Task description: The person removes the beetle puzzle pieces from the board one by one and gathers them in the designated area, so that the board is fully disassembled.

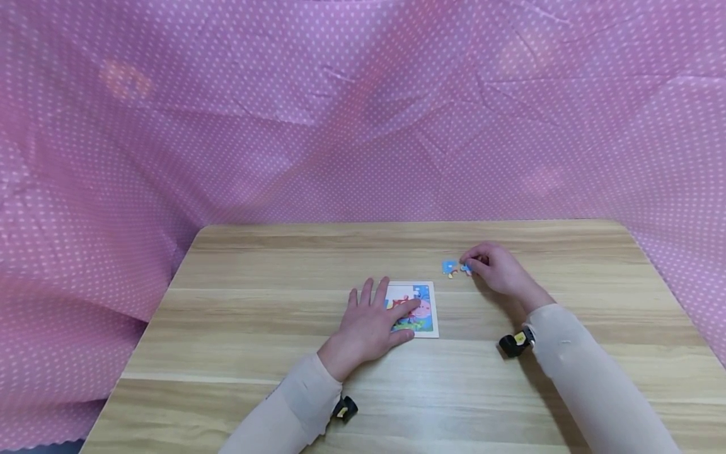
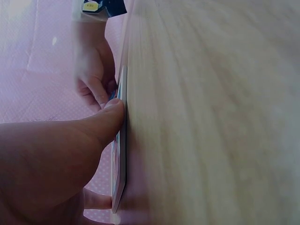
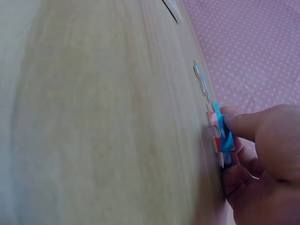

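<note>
A jigsaw puzzle board (image 1: pixel 435 325) with a white border and a cartoon picture lies on the table. Over its left part my left hand (image 1: pixel 368 325) is spread, fingers straight, its thumb (image 2: pixel 112 110) along the near edge. Part of the picture is hidden under that hand; a white unfilled area shows near the top. To the right and farther back, my right hand (image 1: pixel 499 271) pinches a blue puzzle piece (image 3: pixel 226 135) between thumb and fingers, low over the table. Red and pink parts (image 3: pixel 213 118) show right beside the blue one. Another blue puzzle piece (image 1: pixel 449 266) lies just left of the fingertips.
The wood-grain table (image 1: pixel 255 315) has rounded far corners. A pink polka-dot cloth (image 1: pixel 363 126) hangs behind it and along both sides. Black devices are strapped at the left wrist (image 1: pixel 344 410) and right wrist (image 1: pixel 515 343).
</note>
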Motion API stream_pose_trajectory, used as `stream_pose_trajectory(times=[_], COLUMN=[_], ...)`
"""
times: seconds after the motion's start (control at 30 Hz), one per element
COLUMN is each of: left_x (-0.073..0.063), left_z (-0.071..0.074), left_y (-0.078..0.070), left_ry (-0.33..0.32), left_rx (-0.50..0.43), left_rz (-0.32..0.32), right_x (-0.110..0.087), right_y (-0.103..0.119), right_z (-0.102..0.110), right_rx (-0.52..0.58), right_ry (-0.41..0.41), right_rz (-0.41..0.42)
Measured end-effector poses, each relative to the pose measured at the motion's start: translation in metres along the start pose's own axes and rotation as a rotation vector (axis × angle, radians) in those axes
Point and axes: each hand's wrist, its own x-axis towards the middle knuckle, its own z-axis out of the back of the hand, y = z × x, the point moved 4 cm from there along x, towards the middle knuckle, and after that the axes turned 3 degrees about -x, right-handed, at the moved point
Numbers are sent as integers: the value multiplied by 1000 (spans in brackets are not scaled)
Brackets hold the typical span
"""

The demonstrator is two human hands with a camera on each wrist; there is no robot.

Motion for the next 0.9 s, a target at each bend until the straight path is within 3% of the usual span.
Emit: stream_pose_trajectory(times=[0.9], left_x=[-2], left_z=[2], left_y=[0], left_ry=[-11], left_rx=[-20], left_rz=[-22], right_x=[3], right_y=[-2], right_z=[-1], right_rx=[-27], right_ry=[-33], right_rz=[0])
